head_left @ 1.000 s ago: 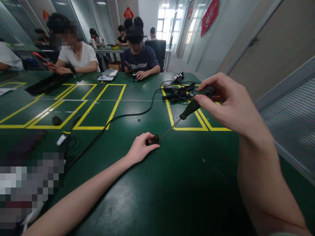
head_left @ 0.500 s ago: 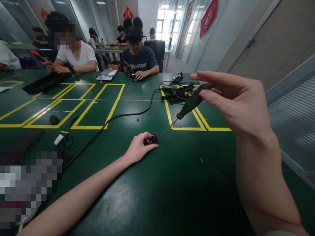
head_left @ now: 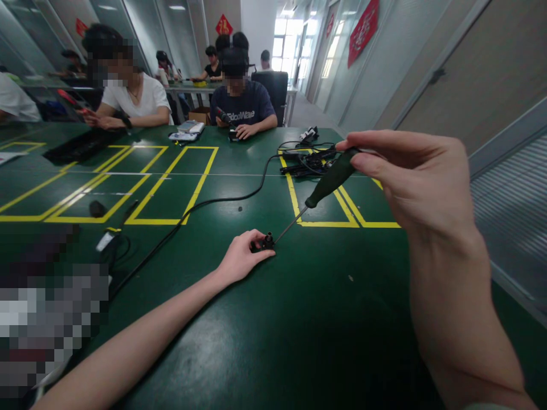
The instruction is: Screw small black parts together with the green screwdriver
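Observation:
My left hand (head_left: 241, 256) rests on the green table, its fingers closed round a small black part (head_left: 268, 242) with a short round post on top. Up at the right, my right hand (head_left: 410, 171) pinches the handle end of a screwdriver (head_left: 329, 179) between thumb and fingers. The dark green handle slants down to the left, and the thin metal shaft reaches the right side of the black part. At this size I cannot make out the screw or slot at the tip.
A black cable (head_left: 213, 201) crosses the table to a heap of black parts (head_left: 307, 162). Yellow tape rectangles (head_left: 200, 176) mark the surface. A small black block (head_left: 97, 209) lies at left. Two people (head_left: 243, 105) (head_left: 137, 97) work across the table.
My right hand's fingers have closed in on the end of the screwdriver handle, from a looser spread. My left hand and the black part stay in place.

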### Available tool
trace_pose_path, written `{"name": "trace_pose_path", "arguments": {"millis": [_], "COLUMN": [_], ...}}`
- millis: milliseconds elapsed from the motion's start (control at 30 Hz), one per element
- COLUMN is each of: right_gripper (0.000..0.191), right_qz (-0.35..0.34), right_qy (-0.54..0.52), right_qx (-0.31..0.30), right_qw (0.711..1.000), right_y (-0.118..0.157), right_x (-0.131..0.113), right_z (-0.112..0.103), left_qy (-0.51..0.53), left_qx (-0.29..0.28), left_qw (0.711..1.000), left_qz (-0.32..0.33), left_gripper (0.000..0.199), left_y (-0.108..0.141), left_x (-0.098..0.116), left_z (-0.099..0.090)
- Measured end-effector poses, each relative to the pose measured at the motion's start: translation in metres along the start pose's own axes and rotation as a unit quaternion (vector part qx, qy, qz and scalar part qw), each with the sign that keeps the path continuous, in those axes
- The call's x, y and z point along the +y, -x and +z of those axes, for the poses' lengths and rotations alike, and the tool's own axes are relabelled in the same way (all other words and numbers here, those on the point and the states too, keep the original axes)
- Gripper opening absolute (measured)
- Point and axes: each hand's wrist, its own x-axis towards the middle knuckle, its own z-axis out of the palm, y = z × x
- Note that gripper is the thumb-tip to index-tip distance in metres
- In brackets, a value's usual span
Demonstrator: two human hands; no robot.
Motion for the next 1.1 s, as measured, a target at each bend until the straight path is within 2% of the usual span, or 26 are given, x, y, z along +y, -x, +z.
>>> {"name": "trace_pose_path", "arguments": {"millis": [167,267,467,700,867,1000,1100], "right_gripper": [0.022,0.02,0.028,0.016,0.026,0.02,0.019], "right_qz": [-0.001,-0.017,-0.024,-0.036,-0.051,-0.055,-0.061], "right_qy": [-0.059,-0.064,-0.08,-0.042,-0.102,-0.139,-0.127], "right_qx": [0.007,0.02,0.017,0.021,0.014,0.021,0.015], "right_qw": [0.998,0.998,0.996,0.998,0.993,0.989,0.99], "right_y": [0.001,0.002,0.002,0.001,0.001,0.001,0.001], "right_x": [0.0,-0.002,-0.002,0.006,0.012,0.014,0.014], "right_z": [0.005,0.008,0.011,0.013,0.015,0.017,0.018], "left_qy": [0.005,0.01,0.009,-0.006,-0.006,0.01,0.015], "left_qx": [-0.001,-0.002,0.002,0.012,0.034,0.029,0.026], "left_qw": [1.0,1.0,1.0,1.0,0.999,0.999,0.999], "left_qz": [-0.001,-0.006,-0.008,-0.01,-0.03,-0.035,-0.034], "left_gripper": [0.028,0.027,0.026,0.029,0.032,0.033,0.032], "left_y": [0.0,0.0,0.0,0.0,0.0,0.0,0.0], "left_x": [-0.001,0.0,0.002,-0.001,-0.001,0.0,0.001], "left_z": [0.0,0.0,0.001,0.002,0.002,0.002,0.002]}}
